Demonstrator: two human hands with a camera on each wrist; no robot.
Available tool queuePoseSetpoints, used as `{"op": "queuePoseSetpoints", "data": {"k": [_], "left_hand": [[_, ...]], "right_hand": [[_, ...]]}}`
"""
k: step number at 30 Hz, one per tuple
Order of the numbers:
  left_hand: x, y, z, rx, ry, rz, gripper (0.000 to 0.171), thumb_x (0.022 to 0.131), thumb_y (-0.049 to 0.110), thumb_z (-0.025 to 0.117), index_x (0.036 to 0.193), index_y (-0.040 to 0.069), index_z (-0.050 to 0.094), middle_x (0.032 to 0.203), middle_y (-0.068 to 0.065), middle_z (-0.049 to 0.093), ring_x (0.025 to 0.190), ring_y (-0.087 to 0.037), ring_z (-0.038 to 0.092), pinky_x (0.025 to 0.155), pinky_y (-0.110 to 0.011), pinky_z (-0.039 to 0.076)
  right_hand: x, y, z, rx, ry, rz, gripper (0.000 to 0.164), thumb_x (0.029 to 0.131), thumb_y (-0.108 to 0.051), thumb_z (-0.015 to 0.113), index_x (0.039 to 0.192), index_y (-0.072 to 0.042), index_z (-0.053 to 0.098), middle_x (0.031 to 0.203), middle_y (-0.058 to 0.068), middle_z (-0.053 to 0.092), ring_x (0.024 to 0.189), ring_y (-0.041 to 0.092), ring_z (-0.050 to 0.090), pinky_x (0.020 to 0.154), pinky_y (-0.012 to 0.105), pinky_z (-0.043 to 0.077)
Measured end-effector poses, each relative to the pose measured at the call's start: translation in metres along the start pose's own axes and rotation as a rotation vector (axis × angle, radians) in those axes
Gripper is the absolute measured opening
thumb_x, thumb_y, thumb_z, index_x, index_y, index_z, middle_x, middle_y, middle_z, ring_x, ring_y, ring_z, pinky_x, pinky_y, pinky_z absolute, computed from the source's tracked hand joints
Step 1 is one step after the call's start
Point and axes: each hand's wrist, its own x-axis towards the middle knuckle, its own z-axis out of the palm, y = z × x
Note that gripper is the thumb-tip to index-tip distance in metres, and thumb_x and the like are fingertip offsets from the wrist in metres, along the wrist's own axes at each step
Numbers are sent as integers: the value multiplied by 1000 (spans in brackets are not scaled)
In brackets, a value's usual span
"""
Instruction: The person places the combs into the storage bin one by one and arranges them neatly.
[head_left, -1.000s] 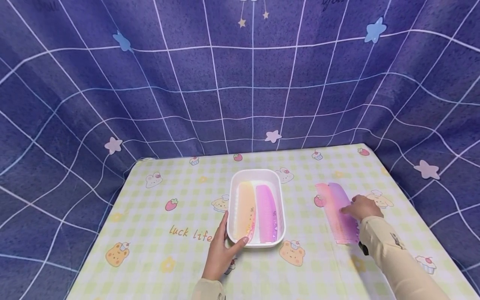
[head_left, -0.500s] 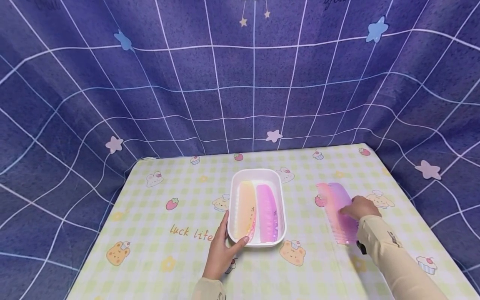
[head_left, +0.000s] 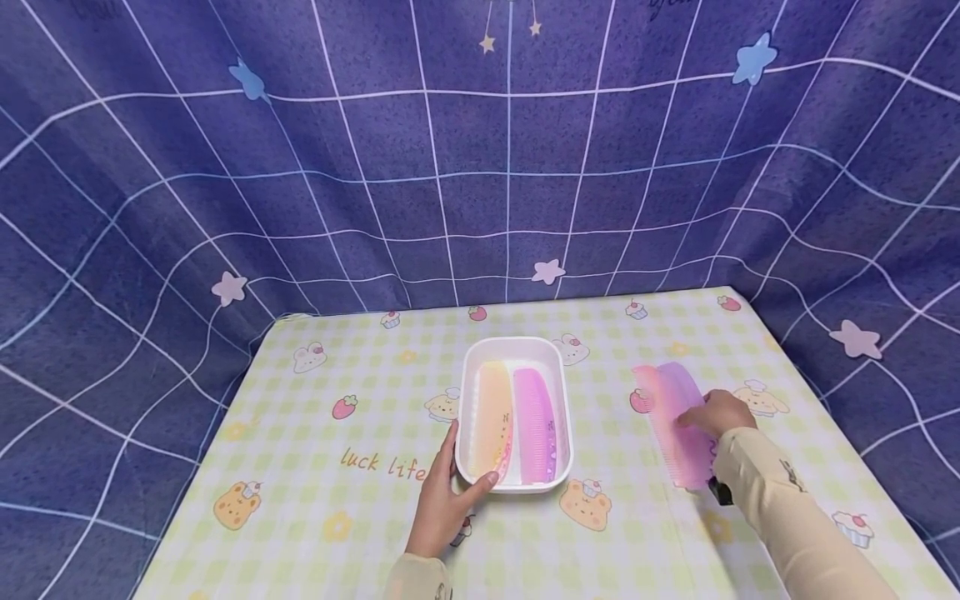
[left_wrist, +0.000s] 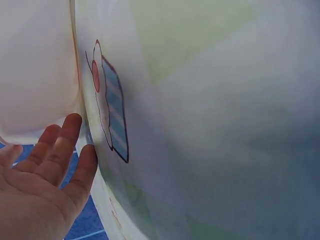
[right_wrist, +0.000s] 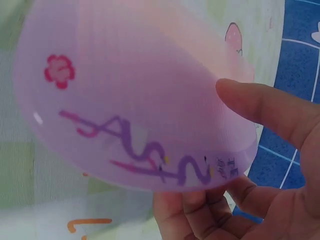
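A white plastic tray (head_left: pixel 513 489) on the table bears a cream comb (head_left: pixel 491 417) and a magenta comb (head_left: pixel 533 425) side by side. My left hand (head_left: pixel 438 508) rests at its near left corner, thumb across the rim and nearly straight fingers against the outer side; the left wrist view shows fingertips (left_wrist: pixel 73 120) by the tray wall. My right hand (head_left: pixel 723 414) pinches a translucent purple comb (head_left: pixel 686 400), thumb on its face and the other fingers behind its decorated edge (right_wrist: pixel 185 175). A pink comb (head_left: pixel 654 400) lies partly hidden under the purple one.
The table wears a green checked cloth (head_left: pixel 300 500) printed with small animals, strawberries and cupcakes. A dark blue gridded curtain (head_left: pixel 465 208) hangs behind the table and along both sides. A small black object (head_left: pixel 721 492) shows at the right wrist.
The purple comb has tilted and shifted slightly left over the pink comb in my right hand's grip. My left hand and the tray keep their places.
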Motion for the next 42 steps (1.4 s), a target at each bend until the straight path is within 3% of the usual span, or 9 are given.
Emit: {"op": "queuePoseSetpoints", "data": {"k": [4,15,22,34,42], "left_hand": [[0,-1,1,8,4,12,101,86,42,81,164,18,21,161,-22,31,139,-44,44,116,-57,33],[0,0,1,16,4,-1,100,87,44,81,164,20,22,162,-21,30,141,-44,42,117,-56,33],[0,0,1,18,4,-7,100,86,42,82,164,21,22,162,-21,30,141,-43,42,117,-56,32],[1,-1,1,10,6,-3,101,86,43,81,164,18,22,161,-21,31,140,-44,43,117,-57,32],[1,0,2,2,9,-4,102,86,43,82,164,19,21,162,-19,31,140,-42,44,118,-56,32]], "right_hand": [[-1,-2,-2,21,5,13,38,80,-25,76,92,5,56,86,17,56,83,33,56,67,38,52],[-8,-5,-3,127,-6,24,27,84,-20,71,89,3,57,81,12,55,72,24,55,57,31,53],[-10,-7,-2,171,6,25,31,86,-18,70,98,8,59,88,16,59,78,26,59,60,32,55],[-12,-7,-4,210,35,14,32,84,-15,72,101,10,60,92,19,62,81,27,61,61,32,56],[-14,-14,-9,151,60,-6,32,85,-17,72,100,9,60,88,16,61,75,24,56,58,29,49]]}}
